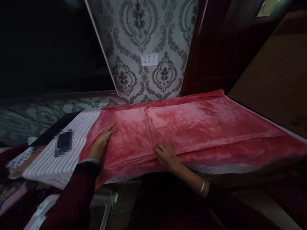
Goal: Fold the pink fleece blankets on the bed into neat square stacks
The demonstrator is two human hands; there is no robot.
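A red velvety cloth [187, 121] lies folded over a long surface, with a raised crease [151, 127] running from its far edge towards me. My left hand [103, 139] rests along the cloth's left side, fingers stretched out and apart. Near the front edge, at the lower end of the crease, my right hand [167, 156] presses on the cloth with its fingers slightly bent and spread. The undersides of both hands are hidden. More red plush fabric [211, 156] shows beneath the folded layer.
A striped cloth [79, 159] covers the left end, with a pixelated dark patch [63, 142] on it. A white plastic stool-like frame [105, 198] stands below. Behind are a dark screen [52, 48] and patterned wallpaper [144, 28]. A brown panel [271, 76] rises at right.
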